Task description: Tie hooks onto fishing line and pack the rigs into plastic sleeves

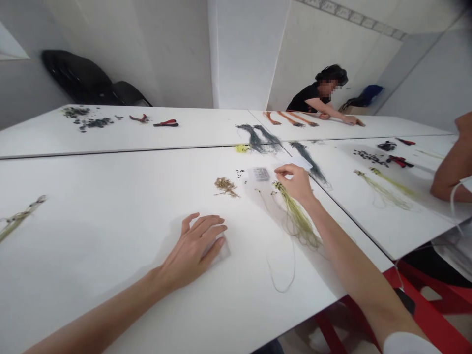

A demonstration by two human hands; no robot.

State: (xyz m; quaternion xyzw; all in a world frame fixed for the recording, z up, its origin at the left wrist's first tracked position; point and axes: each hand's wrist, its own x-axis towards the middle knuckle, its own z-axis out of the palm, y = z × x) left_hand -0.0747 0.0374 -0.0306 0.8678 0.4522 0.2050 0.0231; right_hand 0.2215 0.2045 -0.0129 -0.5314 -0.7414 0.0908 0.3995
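Observation:
My left hand (195, 246) lies flat on the white table (110, 206), fingers stretched out over a small clear plastic piece (223, 250). My right hand (297, 184) reaches forward with fingers pinched together over the top end of a bundle of yellow-green cords (298, 219); what the pinch holds is too small to name. A small clear box (261, 173) sits just left of that hand. A pile of small brown metal bits (226, 186) and a few dark beads (240, 173) lie nearby. One loose cord (283, 280) loops toward the table's near edge.
Grey cord bundles (258, 137) and red-handled pliers (166, 123) lie further back. More yellow-green cords (387, 189) and pliers (400, 161) are on the right table, beside another person's arm (452, 172). A second person (320, 96) sits at the far table. Red stools (424, 295) stand below.

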